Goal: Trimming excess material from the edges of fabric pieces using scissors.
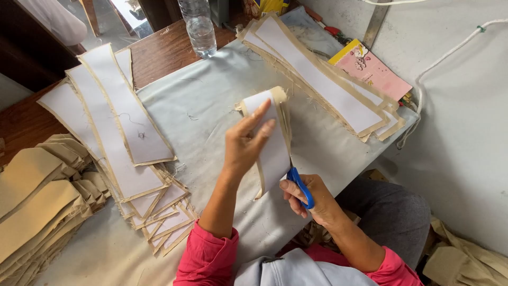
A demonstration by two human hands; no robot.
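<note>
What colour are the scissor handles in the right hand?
Blue scissor handles, gripped by the right hand; head view.

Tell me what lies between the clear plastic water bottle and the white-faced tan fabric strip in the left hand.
Head view: only bare grey table cloth between water bottle and held strip.

bare cloth (211, 100) between strip stacks (119, 132), bottle (200, 26) behind

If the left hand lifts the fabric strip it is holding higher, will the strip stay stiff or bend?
The strip probably bends: its top already curls over above the left hand. The white backing likely gives it some stiffness, since it shows no wrinkles. It seems light, as fingers alone hold it while the right hand works blue-handled scissors.
</note>
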